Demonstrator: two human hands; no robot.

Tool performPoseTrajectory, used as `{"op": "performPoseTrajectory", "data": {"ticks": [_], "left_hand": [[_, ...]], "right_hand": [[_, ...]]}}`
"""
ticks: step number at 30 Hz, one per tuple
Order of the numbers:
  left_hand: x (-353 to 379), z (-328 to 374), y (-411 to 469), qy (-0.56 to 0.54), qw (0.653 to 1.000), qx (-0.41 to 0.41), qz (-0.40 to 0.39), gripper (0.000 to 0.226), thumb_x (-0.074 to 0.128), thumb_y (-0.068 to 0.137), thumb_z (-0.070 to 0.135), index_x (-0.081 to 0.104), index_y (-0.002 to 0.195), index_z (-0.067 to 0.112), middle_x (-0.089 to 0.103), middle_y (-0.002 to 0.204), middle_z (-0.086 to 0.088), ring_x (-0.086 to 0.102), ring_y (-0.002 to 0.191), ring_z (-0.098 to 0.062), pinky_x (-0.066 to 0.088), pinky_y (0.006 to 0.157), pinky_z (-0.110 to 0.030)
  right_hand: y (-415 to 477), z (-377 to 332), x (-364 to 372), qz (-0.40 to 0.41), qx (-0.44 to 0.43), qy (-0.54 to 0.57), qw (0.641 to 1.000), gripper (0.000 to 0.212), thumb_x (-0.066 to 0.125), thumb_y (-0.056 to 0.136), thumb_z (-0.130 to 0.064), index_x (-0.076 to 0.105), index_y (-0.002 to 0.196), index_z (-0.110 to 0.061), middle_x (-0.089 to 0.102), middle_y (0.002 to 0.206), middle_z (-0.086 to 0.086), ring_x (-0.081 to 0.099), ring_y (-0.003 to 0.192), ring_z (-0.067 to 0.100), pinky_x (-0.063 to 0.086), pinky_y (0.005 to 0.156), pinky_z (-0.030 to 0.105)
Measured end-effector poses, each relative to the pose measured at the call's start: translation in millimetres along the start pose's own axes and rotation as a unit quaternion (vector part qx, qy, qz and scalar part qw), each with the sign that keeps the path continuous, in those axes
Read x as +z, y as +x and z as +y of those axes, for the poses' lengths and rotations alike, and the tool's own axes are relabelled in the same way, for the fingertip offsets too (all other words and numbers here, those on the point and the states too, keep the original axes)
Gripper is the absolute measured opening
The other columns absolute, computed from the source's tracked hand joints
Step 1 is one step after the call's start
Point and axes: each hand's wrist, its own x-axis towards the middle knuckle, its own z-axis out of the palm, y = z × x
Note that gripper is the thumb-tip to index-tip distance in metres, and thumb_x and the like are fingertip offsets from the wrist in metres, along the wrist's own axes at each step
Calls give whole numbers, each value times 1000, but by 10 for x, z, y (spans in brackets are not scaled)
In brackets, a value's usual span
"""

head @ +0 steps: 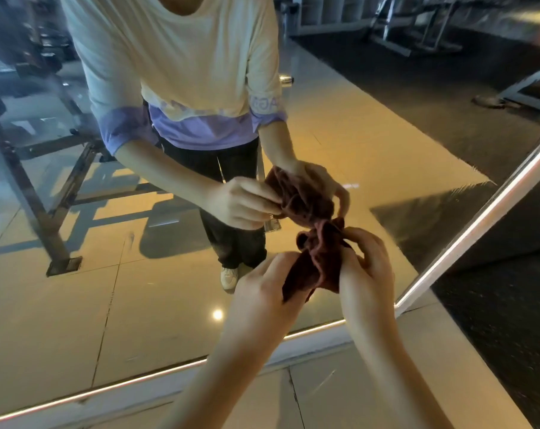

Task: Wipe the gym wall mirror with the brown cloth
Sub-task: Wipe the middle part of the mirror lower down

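Head cam: one cloth [316, 261], one mirror [132, 305], two hands. The cloth's bunched up around 4 o'clock from centre, long axis roughly 1 to 7 o'clock, top end meeting its reflection. Left hand [262, 283] pinches the lower edge and right hand [367, 264] curls round the 3 o'clock side, both covering part of it. Tile floor [324, 397] at 6, dark mat [503, 320] at 3.

Two hands are showing, the left hand [262, 284] and the right hand [367, 267]. One brown cloth [316, 267] is showing, one wall mirror [123, 305] is standing ahead, and two lit strips [139, 378] are glowing.
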Motion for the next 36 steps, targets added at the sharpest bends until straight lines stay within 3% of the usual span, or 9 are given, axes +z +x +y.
{"op": "performPoseTrajectory", "data": {"ticks": [3, 6, 12, 16, 19, 25, 28, 33, 36], "left_hand": [[-89, 78, 150, 70, 995, 50, 47, 28, 58, 84, 34, 53, 105, 16, 60, 85, 10, 50, 80, -5, 43, 71, -10], [-130, 29, 306, 160, 980, 113, 30, 26, 60, 85, 37, 64, 89, 12, 68, 86, 3, 49, 86, -15, 38, 70, -30], [-281, -152, 311, 271, 951, 148, 28, 67, 54, 89, 63, 60, 127, 9, 60, 131, -11, 47, 119, -26, 38, 94, -36], [-312, -387, 258, 357, 910, 211, 31, 55, 46, 103, 41, 43, 145, 6, 46, 150, -10, 39, 136, -25, 23, 117, -36], [-270, -605, 215, 386, 883, 268, 21, 54, 52, 100, 28, 38, 148, 7, 39, 154, -10, 35, 142, -25, 19, 120, -39], [-422, -1003, 365, 376, 811, 447, -26, 51, 31, 109, 20, 19, 159, 19, 21, 164, 10, 15, 150, -5, 14, 122, -25], [-435, -827, 428, 86, 902, 409, -111, 47, 36, 108, 21, 30, 154, 25, 35, 157, 15, 31, 143, 2, 24, 117, -18], [-301, -1066, 222, 316, 889, 328, -39, 51, 23, 107, 9, 14, 157, 4, 25, 160, -10, 10, 153, -23, 8, 125, -38], [-401, -972, 287, 367, 848, 383, 16, 51, 38, 104, 9, 29, 154, 3, 34, 155, -7, 15, 152, -21, 13, 124, -36]], "right_hand": [[-26, -90, -86, -121, 92, 56, 987, 16, 54, 96, -30, 65, 91, -19, 73, 81, -7, 70, 80, 10, 59, 77, 37], [-60, -116, -140, -198, 121, 122, 965, 31, 59, 82, -43, 61, 108, -26, 73, 93, -17, 70, 93, 1, 60, 80, 32], [-53, -38, -169, -11, -25, 52, 998, 18, 77, 82, -33, 66, 95, -28, 72, 96, -8, 68, 95, 12, 56, 74, 23], [189, 102, -183, 118, -209, -120, 963, 32, 79, 78, -30, 67, 102, -12, 52, 128, 10, 54, 114, 14, 48, 89, 11], [258, 256, -69, 164, -285, -169, 929, 42, 75, 84, -27, 62, 110, 3, 61, 118, 19, 61, 109, 25, 48, 93, 13], [51, 457, 148, 94, -322, -143, 931, 61, 69, 86, -29, 45, 135, -3, 56, 124, 8, 54, 115, 6, 44, 95, 7], [165, 452, 216, 167, -279, -113, 939, 61, 61, 92, -30, 44, 140, 2, 53, 128, 21, 50, 115, 7, 43, 91, 4], [-67, 793, 416, 5, -373, -225, 900, 49, 56, 93, -33, 44, 137, -14, 39, 124, 7, 48, 107, 10, 40, 92, 13], [84, 749, 284, 83, -335, -172, 923, 45, 59, 92, -31, 50, 133, -13, 40, 129, 9, 45, 114, 9, 40, 96, 7]]}}
